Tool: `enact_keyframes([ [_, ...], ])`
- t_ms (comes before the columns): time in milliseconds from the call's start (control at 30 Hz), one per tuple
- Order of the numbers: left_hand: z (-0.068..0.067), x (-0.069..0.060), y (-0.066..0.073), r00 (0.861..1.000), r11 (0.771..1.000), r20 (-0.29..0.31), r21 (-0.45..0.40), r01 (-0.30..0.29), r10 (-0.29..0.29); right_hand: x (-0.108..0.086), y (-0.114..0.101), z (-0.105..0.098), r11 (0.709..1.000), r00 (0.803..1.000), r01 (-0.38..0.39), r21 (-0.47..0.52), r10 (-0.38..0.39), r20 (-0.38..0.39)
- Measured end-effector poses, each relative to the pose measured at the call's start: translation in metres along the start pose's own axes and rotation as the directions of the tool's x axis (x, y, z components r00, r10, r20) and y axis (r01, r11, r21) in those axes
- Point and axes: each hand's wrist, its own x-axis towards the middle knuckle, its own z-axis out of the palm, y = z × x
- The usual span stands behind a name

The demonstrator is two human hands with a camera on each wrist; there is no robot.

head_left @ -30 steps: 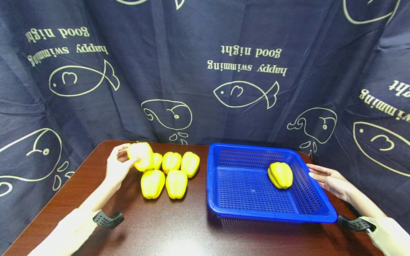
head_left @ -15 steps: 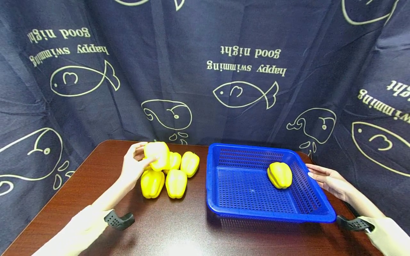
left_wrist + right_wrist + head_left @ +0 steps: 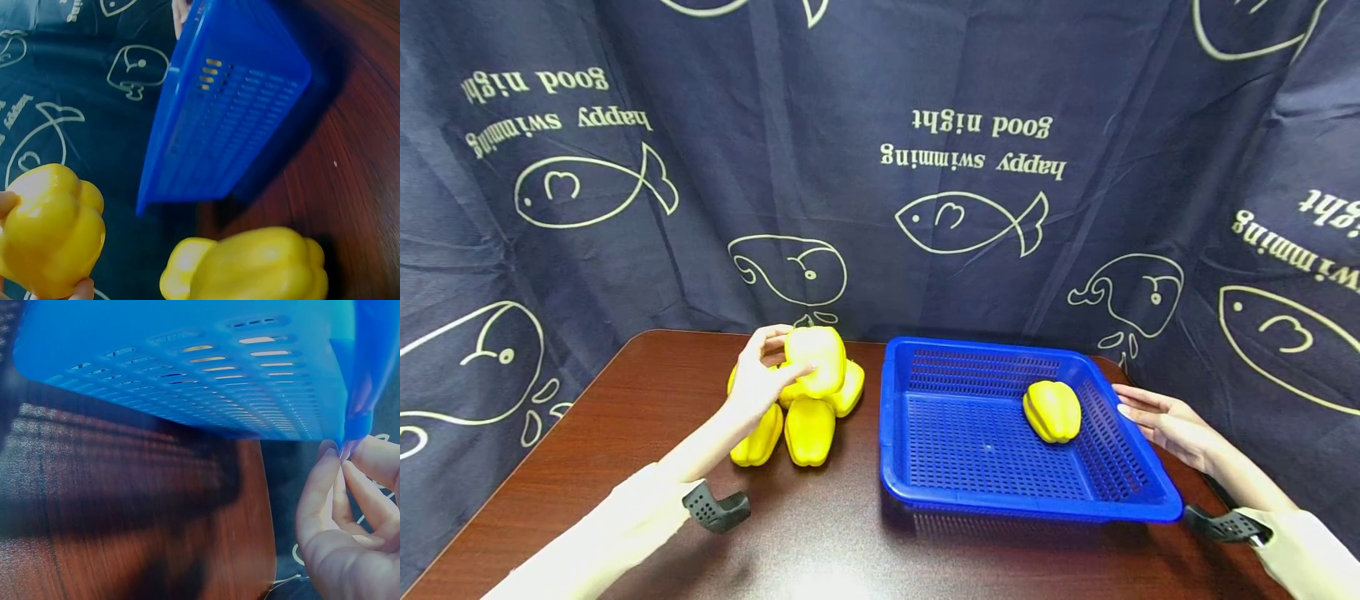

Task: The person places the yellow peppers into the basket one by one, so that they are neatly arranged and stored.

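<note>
My left hand [image 3: 763, 377] grips a yellow bell pepper [image 3: 817, 360], raised above several other yellow bell peppers on the table. In the left wrist view, fingertips press the sides of the held pepper [image 3: 53, 231]. Of the peppers underneath, the front one [image 3: 810, 433] shows plainly; others are partly hidden by the hand and the held pepper. My right hand [image 3: 1180, 429] is at the right rim of a blue plastic basket [image 3: 1000, 500], pinching its edge between thumb and fingers in the right wrist view. One yellow bell pepper [image 3: 1052, 412] lies inside, toward the basket's right side.
A brown wooden table [image 3: 647, 400] bears everything. Behind it and at both sides hangs a dark blue curtain [image 3: 865, 167] with fish drawings. The basket's left wall [image 3: 231, 112] stands just right of the loose peppers.
My left hand has carried the held pepper rightward across the group, from its left end to above its right part. The right hand stays at the basket rim, and the basket barely shifts.
</note>
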Motion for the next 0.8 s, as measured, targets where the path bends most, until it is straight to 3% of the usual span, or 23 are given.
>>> enact_keyframes([
  [133,0.015,0.001,0.006,1.000,0.999,0.006,-0.029,0.015,-0.014,0.001,0.001,0.000,1.000,1.000,0.003,0.003,-0.003,-0.002],
  [300,0.034,0.003,0.010,1.000,0.999,0.025,-0.039,-0.017,0.018,0.001,0.002,-0.002,1.000,1.000,0.006,0.001,-0.006,0.002],
  [500,0.056,0.006,0.016,0.998,0.999,0.058,-0.049,-0.013,0.016,0.002,0.002,-0.004,1.000,1.000,-0.004,-0.010,0.004,-0.014],
  [800,0.087,0.007,0.024,0.997,0.996,0.080,-0.088,-0.005,0.012,0.003,0.005,-0.004,0.999,0.999,0.030,0.027,-0.030,0.034],
])
